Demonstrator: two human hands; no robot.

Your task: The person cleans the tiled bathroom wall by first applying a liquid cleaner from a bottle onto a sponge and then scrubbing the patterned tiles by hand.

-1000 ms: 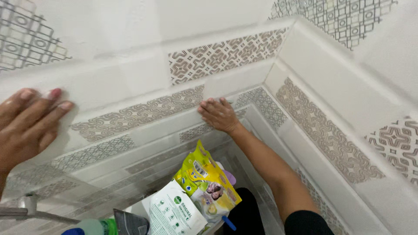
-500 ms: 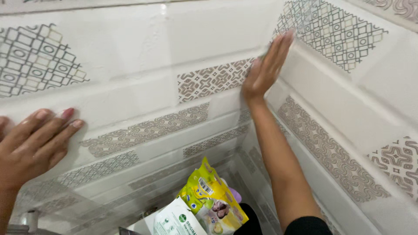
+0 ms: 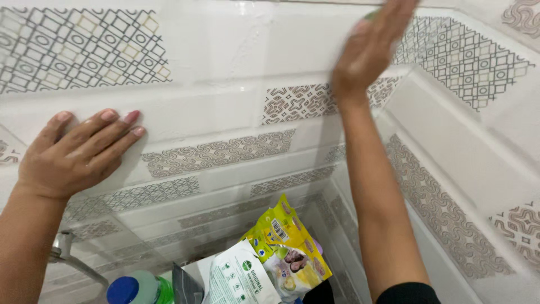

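Two hands on a tiled corner wall, the right one high up.

The left hand point(image 3: 76, 155) lies flat at 9 o'clock, fingers spread wide, holding nothing. The right hand point(image 3: 368, 53) presses the tiled wall point(image 3: 225, 121) at 1 o'clock, fingers together over what may be a green pad (blurred, hard to tell). No suds or streaks show, so progress is unclear. The corner closes in rightward; bare wall lies between the hands. A yellow pouch point(image 3: 284, 236), white packet point(image 3: 239, 278) and blue-capped bottle point(image 3: 132, 290) crowd 6 o'clock.
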